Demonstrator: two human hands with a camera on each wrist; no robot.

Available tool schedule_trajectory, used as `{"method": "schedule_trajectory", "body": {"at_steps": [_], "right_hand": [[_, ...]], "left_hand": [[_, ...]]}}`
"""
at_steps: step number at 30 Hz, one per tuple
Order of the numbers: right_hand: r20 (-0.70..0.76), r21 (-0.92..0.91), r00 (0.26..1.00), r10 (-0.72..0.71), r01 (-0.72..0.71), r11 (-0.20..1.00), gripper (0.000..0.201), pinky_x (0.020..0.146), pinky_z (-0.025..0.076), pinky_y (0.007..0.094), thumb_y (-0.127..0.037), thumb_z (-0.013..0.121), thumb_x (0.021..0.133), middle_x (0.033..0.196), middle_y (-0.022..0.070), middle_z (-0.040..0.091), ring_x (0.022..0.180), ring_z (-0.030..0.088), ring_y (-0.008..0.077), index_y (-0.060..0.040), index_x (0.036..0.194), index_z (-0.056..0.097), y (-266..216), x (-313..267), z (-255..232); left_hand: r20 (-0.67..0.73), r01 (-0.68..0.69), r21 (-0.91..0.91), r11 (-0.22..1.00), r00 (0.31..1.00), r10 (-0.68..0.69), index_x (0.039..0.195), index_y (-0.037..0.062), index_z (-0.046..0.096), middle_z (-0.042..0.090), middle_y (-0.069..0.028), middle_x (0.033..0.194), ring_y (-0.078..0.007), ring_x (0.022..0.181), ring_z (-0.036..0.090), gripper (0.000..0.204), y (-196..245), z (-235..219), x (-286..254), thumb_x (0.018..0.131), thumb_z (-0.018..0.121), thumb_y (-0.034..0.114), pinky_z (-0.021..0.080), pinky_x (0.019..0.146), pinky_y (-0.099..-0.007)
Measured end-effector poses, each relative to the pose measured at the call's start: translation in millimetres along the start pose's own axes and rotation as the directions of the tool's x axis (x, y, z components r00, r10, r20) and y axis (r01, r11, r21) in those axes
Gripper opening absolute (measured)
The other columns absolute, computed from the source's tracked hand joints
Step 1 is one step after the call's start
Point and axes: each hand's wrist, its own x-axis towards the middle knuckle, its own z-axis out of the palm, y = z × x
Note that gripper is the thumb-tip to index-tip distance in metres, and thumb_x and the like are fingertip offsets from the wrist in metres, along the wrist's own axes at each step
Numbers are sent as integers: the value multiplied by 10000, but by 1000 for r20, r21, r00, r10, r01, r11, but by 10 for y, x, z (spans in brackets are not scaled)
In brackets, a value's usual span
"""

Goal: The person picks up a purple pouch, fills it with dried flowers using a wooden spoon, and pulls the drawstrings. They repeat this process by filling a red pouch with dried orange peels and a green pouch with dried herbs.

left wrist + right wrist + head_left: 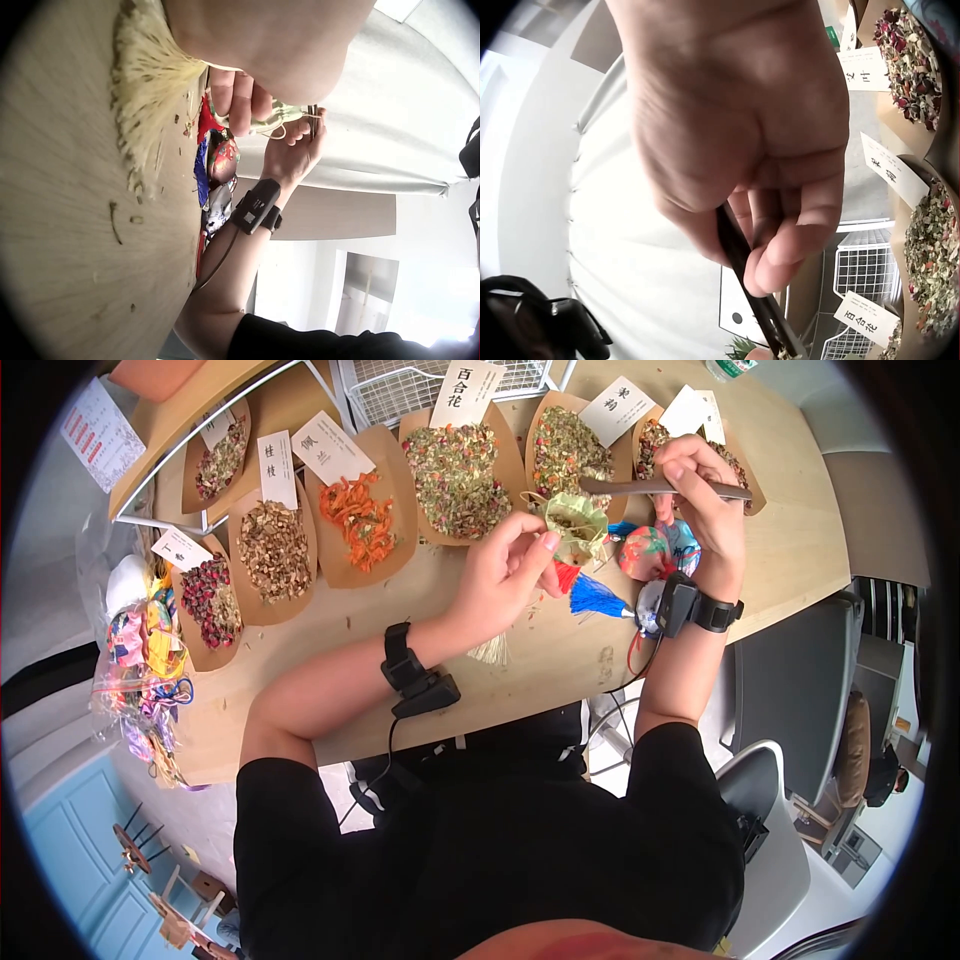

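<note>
In the head view, the left hand (510,575) pinches a small pale green pouch (577,528) whose mouth faces up, with dried bits inside. A cream tassel (146,90) hangs below that hand in the left wrist view. The right hand (705,495) grips a dark, slender scoop (640,487), its tip just above the pouch. Bits of dried herb show at the scoop's end in the right wrist view. Under the hands lie a blue tassel (597,598) and a red patterned sachet (645,553).
Paper trays of dried herbs with name cards line the table's back, among them orange petals (357,525), brown chips (273,552) and rosebuds (208,600). A plastic bag of colourful sachets (140,650) is at the left edge. A white wire rack (400,398) stands behind.
</note>
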Motion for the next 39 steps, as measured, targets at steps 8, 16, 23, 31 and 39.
{"method": "schedule_trajectory", "body": {"at_steps": [8, 16, 23, 31, 39], "right_hand": [[95, -157, 975, 200, -184, 970, 126, 492, 440, 217, -98, 593, 943, 693, 34, 618, 556, 568, 66, 13, 962, 648, -95, -23, 157], [-118, -83, 992, -53, 43, 996, 224, 468, 368, 216, -163, 584, 965, 617, 16, 571, 515, 503, 72, 18, 879, 685, 68, 35, -62], [-56, -394, 970, 236, -239, 888, 182, 516, 398, 202, -194, 647, 927, 665, -32, 596, 580, 518, 23, -30, 894, 719, 103, 98, 167], [-483, -333, 872, 78, -266, 905, 309, 479, 368, 193, -323, 631, 937, 602, -22, 576, 518, 507, 40, -35, 873, 723, 133, 180, 37], [-332, -286, 907, 261, -360, 888, 324, 472, 369, 203, -368, 659, 923, 632, -22, 592, 551, 528, 39, -55, 854, 706, 181, 221, 94]], "left_hand": [[6, 16, 16, 1000, 1000, -16, 1046, -6, 478, 618, -78, 743, -152, 671, 656, 169, 7, -6, -9, 1044, 482, 163, 552, 641, -292], [2, -5, 2, 1000, 1000, 5, 1028, -10, 479, 619, -75, 731, -129, 662, 657, 165, -8, -7, 3, 1031, 512, 152, 554, 610, -274], [4, 10, 16, 1000, 1000, -10, 1025, -11, 479, 622, -76, 734, -131, 660, 658, 162, 13, -1, -5, 1032, 509, 148, 550, 611, -271], [6, -11, -6, 1000, 1000, 11, 1025, -12, 477, 617, -74, 729, -132, 653, 658, 168, 9, -1, -3, 1034, 506, 154, 555, 607, -277], [7, 8, 6, 1000, 1000, -8, 1030, -10, 477, 617, -74, 730, -134, 652, 659, 174, 5, -4, -3, 1035, 506, 161, 553, 603, -275]]}}
